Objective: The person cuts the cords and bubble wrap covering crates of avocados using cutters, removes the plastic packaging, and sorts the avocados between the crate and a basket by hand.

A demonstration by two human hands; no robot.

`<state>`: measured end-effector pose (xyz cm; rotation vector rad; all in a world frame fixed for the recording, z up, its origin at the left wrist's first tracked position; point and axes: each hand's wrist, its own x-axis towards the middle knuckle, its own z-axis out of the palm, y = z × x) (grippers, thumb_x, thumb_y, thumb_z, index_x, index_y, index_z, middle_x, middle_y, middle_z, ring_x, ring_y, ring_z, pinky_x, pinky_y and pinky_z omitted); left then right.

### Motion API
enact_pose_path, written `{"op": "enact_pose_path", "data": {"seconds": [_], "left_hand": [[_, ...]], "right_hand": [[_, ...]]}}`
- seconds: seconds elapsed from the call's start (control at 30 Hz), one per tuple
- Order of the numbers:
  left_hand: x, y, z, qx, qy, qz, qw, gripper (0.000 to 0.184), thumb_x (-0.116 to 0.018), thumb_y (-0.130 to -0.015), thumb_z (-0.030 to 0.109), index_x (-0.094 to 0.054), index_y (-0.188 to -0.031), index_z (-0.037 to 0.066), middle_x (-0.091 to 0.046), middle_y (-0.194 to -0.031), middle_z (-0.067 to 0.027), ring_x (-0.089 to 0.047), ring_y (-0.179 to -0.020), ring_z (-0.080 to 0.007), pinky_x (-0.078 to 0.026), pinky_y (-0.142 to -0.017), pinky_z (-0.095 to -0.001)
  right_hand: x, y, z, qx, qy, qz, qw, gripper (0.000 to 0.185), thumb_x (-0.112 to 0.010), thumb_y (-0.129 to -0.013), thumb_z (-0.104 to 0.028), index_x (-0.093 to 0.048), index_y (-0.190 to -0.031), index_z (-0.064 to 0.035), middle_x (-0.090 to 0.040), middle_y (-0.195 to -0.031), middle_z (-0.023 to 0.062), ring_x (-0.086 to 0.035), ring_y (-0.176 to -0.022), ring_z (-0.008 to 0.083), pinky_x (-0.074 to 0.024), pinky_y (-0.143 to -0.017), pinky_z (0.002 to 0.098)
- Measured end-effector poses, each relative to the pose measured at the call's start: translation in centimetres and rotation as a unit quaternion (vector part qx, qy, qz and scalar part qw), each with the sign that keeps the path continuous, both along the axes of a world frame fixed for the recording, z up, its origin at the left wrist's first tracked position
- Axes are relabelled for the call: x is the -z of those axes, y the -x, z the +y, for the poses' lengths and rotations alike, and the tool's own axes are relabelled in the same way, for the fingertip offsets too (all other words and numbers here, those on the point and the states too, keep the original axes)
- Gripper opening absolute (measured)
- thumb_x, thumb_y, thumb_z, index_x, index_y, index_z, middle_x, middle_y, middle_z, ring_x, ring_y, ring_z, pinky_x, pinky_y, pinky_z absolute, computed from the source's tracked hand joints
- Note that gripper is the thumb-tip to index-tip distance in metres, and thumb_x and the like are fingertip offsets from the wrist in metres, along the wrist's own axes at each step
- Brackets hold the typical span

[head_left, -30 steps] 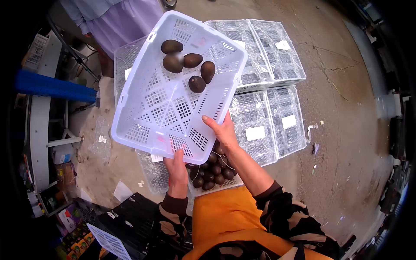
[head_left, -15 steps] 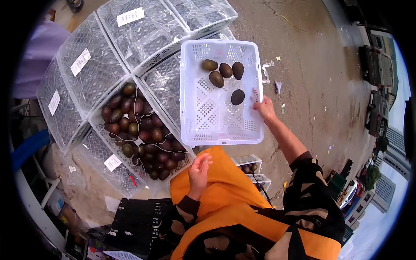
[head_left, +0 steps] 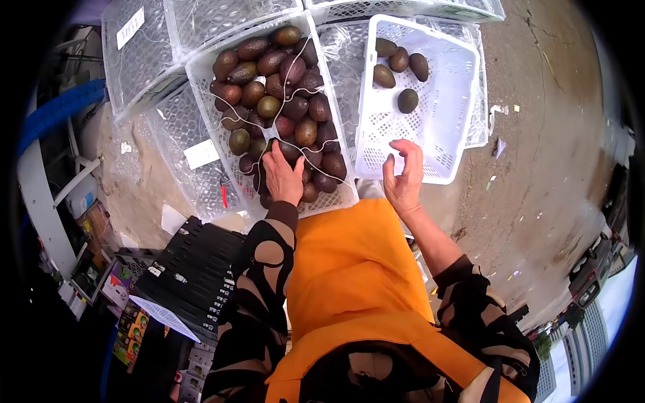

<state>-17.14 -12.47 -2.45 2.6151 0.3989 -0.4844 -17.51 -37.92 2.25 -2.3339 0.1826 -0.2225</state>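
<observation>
Filled crate (head_left: pixel 336 199): placed directly ahead of the body, left of the white basket (head_left: pixel 433 127). Dark avocados (head_left: pixel 294 68) are packed across it, brown to greenish; bare mesh is exposed at the near right corner. Thin white cord (head_left: pixel 308 156) is strung loosely over the fruit, its strands met at a small pale piece (head_left: pixel 270 133) near the middle.

Left hand (head_left: pixel 283 176): laid over the near part of the filled crate, palm down. Fingers are extended to the fruit just below the pale piece, thumb set apart. Whether cord or fruit is gripped cannot be told.

Right hand (head_left: pixel 406 181): held at the near left corner of the white basket, fingers bent, a moderately wide gap left between thumb and forefinger. Nothing is seen held; contact with the rim cannot be confirmed.

White basket: five avocados (head_left: pixel 399 60) are contained, four grouped at the far left, one set apart, nearer the middle. Clear-wrapped crates (head_left: pixel 232 20) are seen beyond and to both sides. A red-handled tool (head_left: pixel 224 195) is laid on the wrapped crate at left, below a white label (head_left: pixel 201 154). Black crates (head_left: pixel 195 269) are stacked nearer, left of the orange apron (head_left: pixel 356 262).
</observation>
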Motion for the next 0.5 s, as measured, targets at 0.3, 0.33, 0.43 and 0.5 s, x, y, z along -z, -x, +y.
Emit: {"op": "enact_pose_path", "data": {"seconds": [0.3,0.33,0.43,0.5], "left_hand": [[0.4,2.8,4.9,0.006,0.121,-0.118,0.986,0.058,-0.085,-0.069,0.014,-0.048,-0.112,0.001,-0.055,-0.106,-0.0164,-0.056,-0.100,-0.0352,-0.046,-0.091,-0.0430],[0.0,3.8,5.4,-0.025,0.143,-0.119,0.982,0.057,-0.083,-0.071,0.012,-0.048,-0.114,0.002,-0.055,-0.109,-0.0160,-0.056,-0.101,-0.0339,-0.046,-0.092,-0.0417],[-0.9,5.4,6.1,-0.034,0.165,-0.144,0.975,0.052,-0.075,-0.081,0.012,-0.050,-0.126,0.004,-0.058,-0.113,-0.0157,-0.060,-0.100,-0.0322,-0.051,-0.085,-0.0397],[-1.7,6.0,5.5,-0.250,0.348,-0.014,0.903,0.038,-0.066,-0.093,0.019,-0.053,-0.126,0.005,-0.059,-0.112,-0.0108,-0.061,-0.094,-0.0240,-0.054,-0.070,-0.0331]], "right_hand": [[6.3,5.1,20.5,0.056,-0.036,0.416,0.907,0.070,-0.070,-0.084,-0.038,-0.034,-0.130,0.0002,-0.060,-0.117,0.0327,-0.064,-0.098,0.0475,-0.0507,-0.084,0.0524],[6.3,5.0,20.5,0.056,-0.034,0.421,0.905,0.066,-0.071,-0.084,-0.040,-0.037,-0.125,0.0002,-0.061,-0.112,0.0327,-0.065,-0.096,0.0477,-0.0508,-0.083,0.0525],[7.2,4.9,19.1,0.024,-0.065,0.421,0.904,0.066,-0.070,-0.084,-0.046,-0.039,-0.120,-0.0008,-0.065,-0.099,0.0291,-0.065,-0.092,0.0488,-0.0515,-0.081,0.0538],[7.4,5.9,17.8,0.022,-0.106,0.392,0.914,0.058,-0.067,-0.088,-0.048,-0.043,-0.115,-0.0022,-0.068,-0.080,0.0204,-0.070,-0.087,0.0390,-0.0545,-0.074,0.0481]]}}
